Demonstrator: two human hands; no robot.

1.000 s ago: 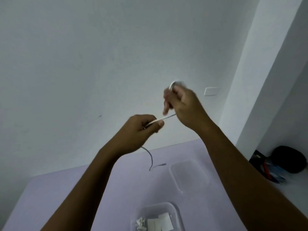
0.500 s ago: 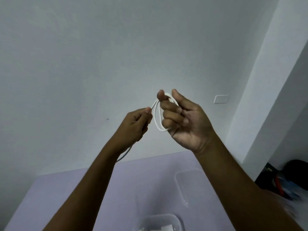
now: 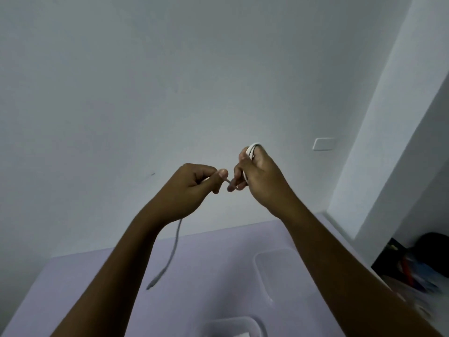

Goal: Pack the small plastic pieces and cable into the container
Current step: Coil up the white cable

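The biggest thing is the grey wall, which fills the top and middle of the frame. Below it, the purple table runs across the bottom. A clear lid lies flat on the table at the lower right. The clear container sits at the bottom middle, and only its far rim shows. A white bit peeks out inside it, cut off too much for us to tell what it is.

Both arms reach up to the middle of the frame. The right hand is curled around loops of the white cable, and the top of the coil sticks out above its fingers. The left hand, just beside it, pinches the cable between thumb and finger. The loose end hangs down under the left wrist, and its tip dangles above the table at the lower left. So the cable is up in the air, not in the container yet.

We think the step now is winding the cable into a small coil. Next we would need to wind the hanging end into the coil, hold the loops tight so they do not spring open, then bring the coil down to the bottom middle and tuck it into the container.
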